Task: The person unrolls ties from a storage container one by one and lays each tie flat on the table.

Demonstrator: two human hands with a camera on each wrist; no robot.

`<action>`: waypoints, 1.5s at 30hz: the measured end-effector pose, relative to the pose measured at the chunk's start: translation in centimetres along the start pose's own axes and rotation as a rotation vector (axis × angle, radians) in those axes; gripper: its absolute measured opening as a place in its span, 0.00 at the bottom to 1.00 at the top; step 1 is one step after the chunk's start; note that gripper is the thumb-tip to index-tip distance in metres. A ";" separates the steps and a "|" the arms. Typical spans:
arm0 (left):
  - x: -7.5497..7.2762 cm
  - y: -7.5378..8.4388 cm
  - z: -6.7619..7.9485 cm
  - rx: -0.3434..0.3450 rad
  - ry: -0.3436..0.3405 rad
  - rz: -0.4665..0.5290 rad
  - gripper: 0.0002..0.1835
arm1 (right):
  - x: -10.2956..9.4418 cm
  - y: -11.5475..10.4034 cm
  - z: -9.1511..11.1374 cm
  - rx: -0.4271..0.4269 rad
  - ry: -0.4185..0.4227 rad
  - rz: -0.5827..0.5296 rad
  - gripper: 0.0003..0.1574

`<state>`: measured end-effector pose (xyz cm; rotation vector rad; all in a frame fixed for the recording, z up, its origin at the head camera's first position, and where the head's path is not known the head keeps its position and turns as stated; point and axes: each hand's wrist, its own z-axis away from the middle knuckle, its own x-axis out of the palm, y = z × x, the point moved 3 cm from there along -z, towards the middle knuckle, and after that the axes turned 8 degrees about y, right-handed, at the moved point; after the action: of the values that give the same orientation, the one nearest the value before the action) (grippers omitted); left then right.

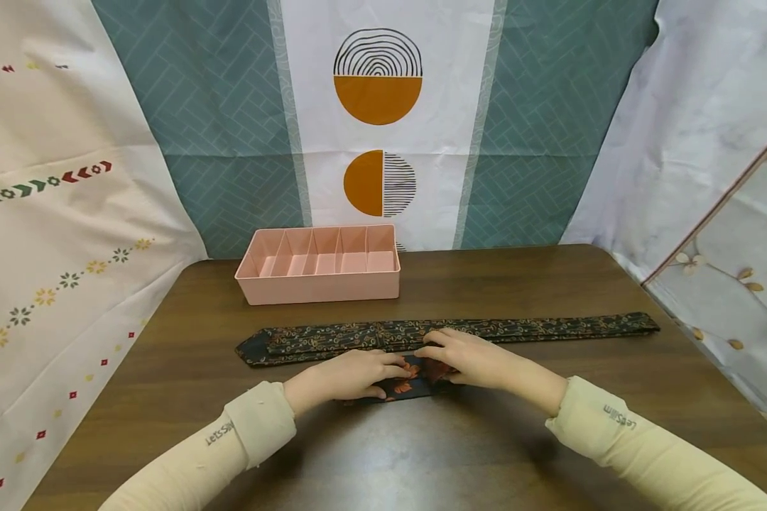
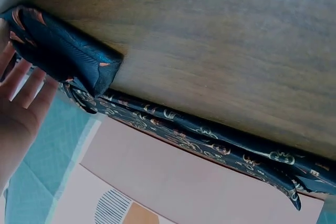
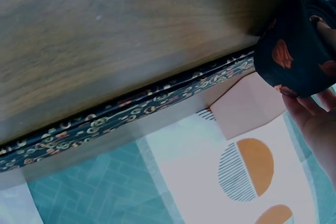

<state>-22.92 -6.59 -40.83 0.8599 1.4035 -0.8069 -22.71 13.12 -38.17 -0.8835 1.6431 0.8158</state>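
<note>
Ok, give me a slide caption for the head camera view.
Left hand and right hand on a partly rolled floral tie, with a patterned tie and pink divided box behind.

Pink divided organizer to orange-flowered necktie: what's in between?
Head view: the gold-patterned dark necktie crosses the tabletop between the organizer and the orange-flowered necktie.

Soft light leaves pale glare on the near tabletop [image 1: 371, 454]; both wrist views look hazy.

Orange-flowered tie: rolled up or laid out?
Partly rolled: the orange-flowered tie coils at the right hand, unrolled at the left hand.
</note>
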 end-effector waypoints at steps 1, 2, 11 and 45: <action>0.0 0.0 0.0 -0.005 -0.001 0.005 0.30 | 0.0 0.1 0.1 0.002 -0.008 0.006 0.36; 0.1 0.0 0.0 -0.014 -0.004 0.013 0.30 | 0.0 0.1 0.2 0.002 -0.013 0.011 0.36; 0.0 0.0 0.5 -0.037 0.009 0.033 0.28 | -0.3 0.3 0.5 -0.006 -0.005 0.018 0.36; -0.5 -0.7 2.1 -0.074 -0.031 0.099 0.28 | 0.5 0.4 1.4 0.027 0.005 0.044 0.37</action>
<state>-22.58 -8.77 -40.43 0.8501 1.3444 -0.6861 -22.48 14.45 -38.91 -0.8336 1.6789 0.8201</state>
